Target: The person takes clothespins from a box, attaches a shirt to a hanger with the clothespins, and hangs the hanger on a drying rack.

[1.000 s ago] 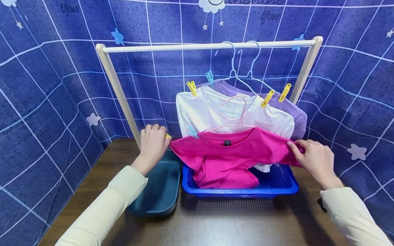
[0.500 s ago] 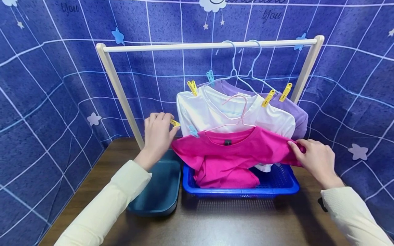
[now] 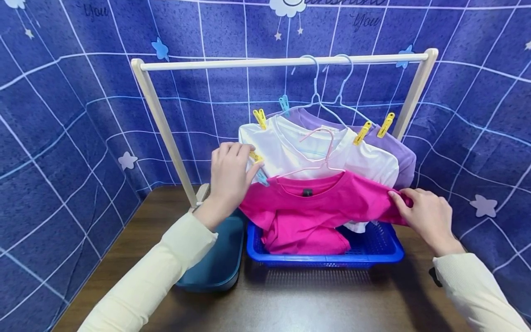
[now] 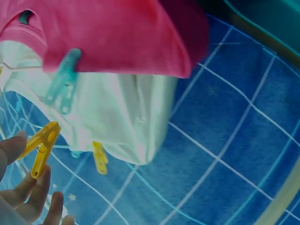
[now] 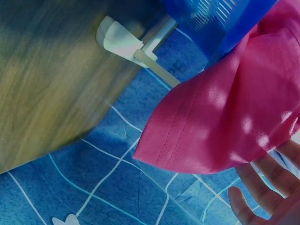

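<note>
My left hand (image 3: 228, 177) pinches a yellow clothespin (image 4: 44, 143) between thumb and fingers, near the left shoulder of a pink T-shirt (image 3: 323, 200). A light blue clothespin (image 4: 65, 84) is clipped at that shoulder. The shirt is on a pink hanger (image 3: 329, 154), its hook rising in front of a white T-shirt (image 3: 265, 145). With thumb and fingers, my right hand (image 3: 429, 219) grips the sleeve on the right and holds it out sideways. The lower part of the pink shirt lies bunched in a blue basket (image 3: 323, 260).
A clothes rack (image 3: 224, 64) stands behind, carrying the white T-shirt and a purple T-shirt (image 3: 404, 157) on blue hangers, with yellow and blue clothespins on them. Left of the basket sits a dark teal tub (image 3: 215, 263), partly under my left forearm, on the wooden table (image 3: 307, 299).
My left hand has come up and right from above the teal tub, bringing the yellow clothespin close to the blue one at the pink shirt's shoulder. My right hand keeps its grip in place.
</note>
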The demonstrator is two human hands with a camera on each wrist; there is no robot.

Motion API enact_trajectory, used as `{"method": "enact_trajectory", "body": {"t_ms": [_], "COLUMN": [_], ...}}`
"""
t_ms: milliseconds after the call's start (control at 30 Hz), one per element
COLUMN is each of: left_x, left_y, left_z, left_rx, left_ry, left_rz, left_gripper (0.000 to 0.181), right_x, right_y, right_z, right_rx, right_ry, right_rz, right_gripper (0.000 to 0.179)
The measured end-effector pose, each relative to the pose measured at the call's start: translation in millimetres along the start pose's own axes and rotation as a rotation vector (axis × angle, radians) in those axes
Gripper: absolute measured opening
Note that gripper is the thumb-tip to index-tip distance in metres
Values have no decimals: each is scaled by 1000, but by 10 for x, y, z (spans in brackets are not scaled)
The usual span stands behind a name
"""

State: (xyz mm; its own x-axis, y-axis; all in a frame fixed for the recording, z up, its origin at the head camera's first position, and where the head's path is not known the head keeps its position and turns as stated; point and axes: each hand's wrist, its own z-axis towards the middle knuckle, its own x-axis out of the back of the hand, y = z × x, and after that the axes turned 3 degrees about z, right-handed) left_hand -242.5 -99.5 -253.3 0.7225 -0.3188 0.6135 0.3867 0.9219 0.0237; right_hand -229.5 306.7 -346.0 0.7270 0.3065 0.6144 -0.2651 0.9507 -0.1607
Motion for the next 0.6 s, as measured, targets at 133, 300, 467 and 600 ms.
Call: {"method": "enact_trajectory", "body": {"t_ms": [133, 300, 467, 600], "left_x": [20, -6, -71, -121], "left_y": [145, 323, 481, 596], "left_z": [3, -11, -40, -65], "left_rx": [-43, -81, -113, -137], "left_ry": [9, -13, -35, -66], "left_rz": [-11, -20, -35, -50], "left_gripper": [36, 35, 33, 33], "right_x": [2, 3, 1, -2], "right_y": [6, 13, 9, 6], "right_z": [-2, -8, -11, -11], "right_rx": [-5, -6, -1, 5], "right_ry": [-7, -6, 1, 5], "right_rz": [-2, 0, -1, -2], "right_gripper": [26, 25, 25, 25]}}
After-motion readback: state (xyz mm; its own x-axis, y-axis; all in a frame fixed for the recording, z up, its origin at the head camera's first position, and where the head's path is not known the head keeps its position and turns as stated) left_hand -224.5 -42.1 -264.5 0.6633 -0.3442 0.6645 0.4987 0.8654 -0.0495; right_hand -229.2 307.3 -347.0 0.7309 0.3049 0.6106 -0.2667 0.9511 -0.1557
